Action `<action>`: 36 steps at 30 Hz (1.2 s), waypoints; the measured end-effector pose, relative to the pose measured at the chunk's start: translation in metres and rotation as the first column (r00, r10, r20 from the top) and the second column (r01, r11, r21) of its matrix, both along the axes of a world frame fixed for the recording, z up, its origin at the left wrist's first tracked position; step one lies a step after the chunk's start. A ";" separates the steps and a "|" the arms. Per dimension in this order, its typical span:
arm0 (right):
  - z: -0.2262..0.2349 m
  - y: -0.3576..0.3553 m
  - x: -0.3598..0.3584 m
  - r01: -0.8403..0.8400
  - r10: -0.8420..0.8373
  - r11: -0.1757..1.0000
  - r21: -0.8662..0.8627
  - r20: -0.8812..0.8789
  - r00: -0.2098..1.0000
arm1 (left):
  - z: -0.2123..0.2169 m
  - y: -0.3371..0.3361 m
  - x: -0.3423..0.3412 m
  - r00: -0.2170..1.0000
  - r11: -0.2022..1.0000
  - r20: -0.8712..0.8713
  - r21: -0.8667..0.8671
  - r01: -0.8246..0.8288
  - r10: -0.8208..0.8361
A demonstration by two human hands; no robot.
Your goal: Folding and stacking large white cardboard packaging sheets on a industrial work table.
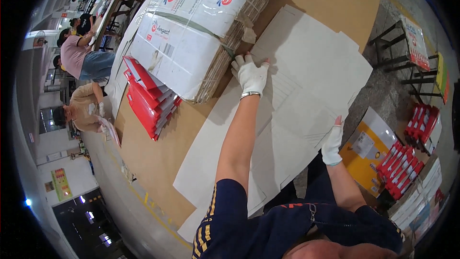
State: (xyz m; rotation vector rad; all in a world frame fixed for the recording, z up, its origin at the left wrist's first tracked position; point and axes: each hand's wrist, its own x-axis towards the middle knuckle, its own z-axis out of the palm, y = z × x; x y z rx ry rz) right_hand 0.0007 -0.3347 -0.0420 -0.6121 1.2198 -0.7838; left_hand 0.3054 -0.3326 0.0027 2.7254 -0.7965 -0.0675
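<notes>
A large flat die-cut cardboard sheet, pale grey with crease lines, lies over the brown board on the table in front of me. My left hand, in a white glove with bare fingertips, rests on the sheet near its far left edge with fingers spread. Just beyond those fingers stands a strapped bundle of white printed packaging with a green band. At the sheet's right edge is my right hand, also gloved, its fingers closed on that edge. Its grip is partly hidden.
Red-and-white folded cartons lie left of the bundle on the brown board. To the right stand a stool, a yellow printed panel and stacked red packs. A co-worker stands at the table's far left; others are farther back.
</notes>
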 end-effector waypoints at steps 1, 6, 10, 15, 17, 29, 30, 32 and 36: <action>0.000 0.001 0.002 0.010 -0.011 1.000 0.020 0.042 0.999 | 0.002 0.001 0.000 0.999 0.999 0.007 -0.009 0.039 -0.039; -0.004 0.003 -0.005 -0.061 0.066 0.996 -0.064 0.077 0.995 | 0.015 0.008 -0.003 0.989 0.989 -0.043 0.021 0.144 -0.143; 0.000 0.020 -0.011 -0.083 0.121 0.977 -0.198 0.187 0.975 | 0.011 0.054 0.005 0.995 0.997 -0.070 -0.027 0.075 -0.077; -0.001 0.095 -0.015 -0.044 0.064 0.993 -0.114 0.181 0.981 | 0.019 0.172 -0.012 0.999 0.999 0.011 -0.013 -0.044 0.044; 0.004 0.112 -0.007 0.020 -0.013 0.999 -0.051 0.129 0.992 | 0.007 0.185 -0.011 0.999 0.999 0.053 -0.043 0.010 -0.007; 0.013 0.132 -0.020 -0.085 0.092 0.996 -0.034 0.295 0.951 | 0.000 0.267 0.000 0.994 0.994 0.098 -0.101 -0.048 0.058; 0.015 0.147 -0.016 -0.065 0.087 0.994 -0.086 0.277 0.957 | 0.001 0.281 -0.002 0.986 0.990 0.115 -0.088 -0.108 0.117; 0.015 0.166 -0.011 -0.044 0.079 0.989 -0.138 0.252 0.965 | 0.008 0.294 -0.011 0.990 0.993 0.113 -0.099 -0.071 0.082; 0.015 0.178 -0.002 -0.063 0.029 0.994 0.094 0.328 0.944 | 0.012 0.304 -0.013 0.996 0.995 0.042 -0.070 -0.078 0.081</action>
